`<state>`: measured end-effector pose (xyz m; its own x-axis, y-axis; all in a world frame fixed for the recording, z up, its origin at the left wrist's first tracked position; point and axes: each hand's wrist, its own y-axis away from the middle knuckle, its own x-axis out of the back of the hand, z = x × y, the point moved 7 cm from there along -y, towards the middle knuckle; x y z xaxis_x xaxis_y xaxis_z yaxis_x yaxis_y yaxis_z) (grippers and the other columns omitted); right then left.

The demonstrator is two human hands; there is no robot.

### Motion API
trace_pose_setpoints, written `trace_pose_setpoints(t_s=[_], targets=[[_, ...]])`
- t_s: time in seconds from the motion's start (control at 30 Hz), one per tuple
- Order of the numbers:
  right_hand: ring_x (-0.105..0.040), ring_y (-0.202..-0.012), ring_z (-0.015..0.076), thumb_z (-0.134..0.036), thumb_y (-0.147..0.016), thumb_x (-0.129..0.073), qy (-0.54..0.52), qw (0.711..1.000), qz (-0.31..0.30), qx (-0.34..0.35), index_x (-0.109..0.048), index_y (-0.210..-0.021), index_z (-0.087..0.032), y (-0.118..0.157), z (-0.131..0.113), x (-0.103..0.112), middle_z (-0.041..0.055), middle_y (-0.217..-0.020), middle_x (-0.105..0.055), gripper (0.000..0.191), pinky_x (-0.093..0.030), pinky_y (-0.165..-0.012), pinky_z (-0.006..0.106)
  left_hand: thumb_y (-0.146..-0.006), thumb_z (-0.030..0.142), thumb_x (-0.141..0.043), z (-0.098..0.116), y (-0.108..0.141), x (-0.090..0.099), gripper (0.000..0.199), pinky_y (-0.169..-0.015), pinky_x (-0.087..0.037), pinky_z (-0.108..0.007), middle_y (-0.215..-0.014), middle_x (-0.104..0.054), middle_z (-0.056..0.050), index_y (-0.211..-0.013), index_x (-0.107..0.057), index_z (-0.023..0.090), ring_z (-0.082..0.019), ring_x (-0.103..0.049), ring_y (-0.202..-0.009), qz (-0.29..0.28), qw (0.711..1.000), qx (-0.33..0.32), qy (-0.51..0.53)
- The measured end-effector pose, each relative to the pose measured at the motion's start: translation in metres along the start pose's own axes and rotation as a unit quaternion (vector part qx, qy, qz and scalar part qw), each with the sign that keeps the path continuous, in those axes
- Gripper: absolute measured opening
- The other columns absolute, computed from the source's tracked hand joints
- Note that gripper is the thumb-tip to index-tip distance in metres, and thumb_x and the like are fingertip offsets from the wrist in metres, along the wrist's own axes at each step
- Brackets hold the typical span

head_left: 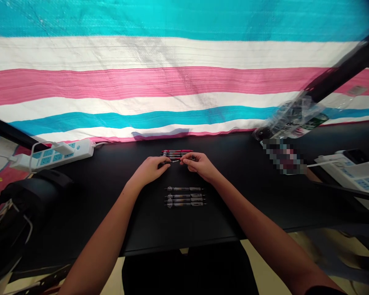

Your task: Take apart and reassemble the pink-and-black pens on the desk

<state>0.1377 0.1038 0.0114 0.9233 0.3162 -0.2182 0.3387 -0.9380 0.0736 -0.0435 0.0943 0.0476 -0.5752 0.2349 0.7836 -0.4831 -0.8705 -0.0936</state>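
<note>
My left hand (pixel 150 169) and my right hand (pixel 199 165) meet above the black table (pixel 252 200), their fingertips pinching a thin pale rod (pixel 175 161), perhaps a pen refill. Its ends are hidden by my fingers. Just beyond my hands, a tight row of pens with red and pink parts (pixel 174 154) lies partly behind my knuckles. Nearer to me, below my hands, 3 grey-and-clear pens (pixel 185 196) lie side by side, tips pointing right. Neither hand touches that nearer group.
A white power strip (pixel 51 155) lies at the table's far left, and another (pixel 350 172) at the right. A plastic bag (pixel 292 116) and a pixelated object (pixel 284 155) sit far right. A striped tarp (pixel 184 82) hangs behind; a black bag (pixel 24 205) sits left.
</note>
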Motion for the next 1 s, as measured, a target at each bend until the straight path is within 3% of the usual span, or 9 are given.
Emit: trace_pose_setpoints(t_s=[0.33, 0.47, 0.57, 0.83, 1.0], targets=[[-0.038, -0.049, 0.0053, -0.039, -0.075, -0.077, 0.042, 0.999, 0.025, -0.006, -0.079, -0.099, -0.014, 0.0009, 0.0008, 0.0039, 0.0044, -0.078, -0.066, 0.035, -0.025, -0.049, 0.027, -0.093, 0.042, -0.061, 0.0019, -0.0006, -0.0008, 0.025, -0.065, -0.042, -0.027, -0.081, -0.071, -0.001, -0.089, -0.072, 0.02, -0.016, -0.062, -0.071, -0.004, 1.0, -0.001, -0.002], [-0.038, -0.05, 0.0062, -0.038, -0.077, -0.076, 0.043, 0.999, 0.015, -0.001, -0.078, -0.1, -0.014, 0.0004, 0.0017, 0.0032, 0.0026, -0.073, -0.063, 0.034, -0.025, -0.049, 0.027, -0.095, 0.037, -0.058, 0.0019, -0.0002, -0.0004, 0.023, -0.068, -0.043, -0.027, -0.085, -0.074, -0.002, -0.097, -0.074, 0.021, -0.017, -0.063, -0.073, -0.006, 1.0, 0.001, -0.007], [-0.038, -0.049, 0.0058, -0.038, -0.075, -0.079, 0.035, 0.999, 0.006, 0.0, -0.076, -0.095, -0.015, -0.0003, 0.0023, 0.0026, 0.0024, -0.075, -0.064, 0.031, -0.024, -0.049, 0.027, -0.095, 0.035, -0.058, 0.0003, 0.0003, 0.0004, 0.022, -0.069, -0.044, -0.027, -0.088, -0.074, -0.002, -0.103, -0.073, 0.023, -0.017, -0.063, -0.073, -0.003, 1.0, 0.003, -0.01], [-0.035, -0.047, 0.0039, -0.04, -0.07, -0.083, 0.021, 1.0, -0.001, -0.005, -0.069, -0.085, -0.016, -0.0005, 0.001, -0.0001, 0.0039, -0.083, -0.069, 0.031, -0.02, -0.047, 0.026, -0.091, 0.032, -0.063, -0.0015, 0.0002, 0.0019, 0.013, -0.066, -0.043, -0.026, -0.087, -0.072, -0.002, -0.093, -0.07, 0.021, -0.017, -0.062, -0.074, 0.008, 1.0, 0.008, -0.006], [-0.036, -0.049, 0.0045, -0.038, -0.072, -0.082, 0.032, 0.999, -0.008, 0.002, -0.067, -0.08, -0.015, 0.0007, -0.0009, -0.0009, 0.0032, -0.078, -0.068, 0.028, -0.021, -0.048, 0.026, -0.091, 0.033, -0.063, -0.0032, 0.0002, 0.0018, 0.013, -0.065, -0.042, -0.027, -0.085, -0.072, -0.001, -0.092, -0.069, 0.021, -0.017, -0.062, -0.072, 0.007, 1.0, 0.015, -0.014]])
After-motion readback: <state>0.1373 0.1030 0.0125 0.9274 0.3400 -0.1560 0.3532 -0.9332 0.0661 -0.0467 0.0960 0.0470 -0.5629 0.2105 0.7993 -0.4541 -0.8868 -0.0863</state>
